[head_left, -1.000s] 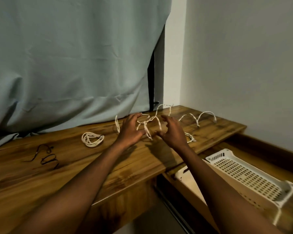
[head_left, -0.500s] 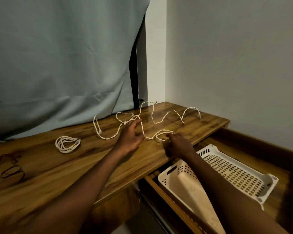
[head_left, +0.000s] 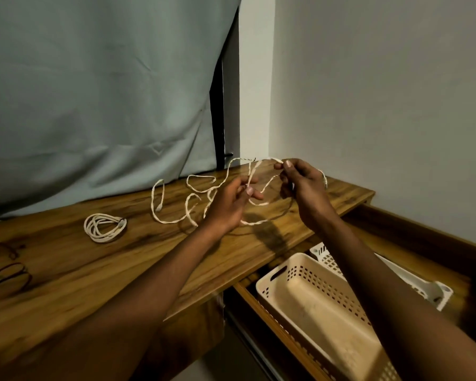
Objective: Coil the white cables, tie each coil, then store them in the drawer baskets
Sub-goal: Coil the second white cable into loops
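Observation:
A loose white cable (head_left: 160,207) sprawls in loops over the far part of the wooden desk (head_left: 66,270). My right hand (head_left: 304,188) is raised above the desk and pinches one stretch of it near the back edge. My left hand (head_left: 231,203) is beside it with curled fingers holding another stretch of the same cable. A finished white coil (head_left: 105,226) lies to the left. In the open drawer (head_left: 259,306) at lower right sit a cream basket (head_left: 322,306) and a white basket (head_left: 429,290), both empty as far as visible.
Dark thin ties (head_left: 7,266) lie at the desk's left end. A grey curtain (head_left: 94,92) hangs behind the desk and a plain wall (head_left: 382,92) stands on the right. The drawer's wooden side (head_left: 423,237) runs along the wall.
Both hands have lifted off the desk with the loose cable; the right hand moved up and back from the front loop. The cable's loops have spread and shifted.

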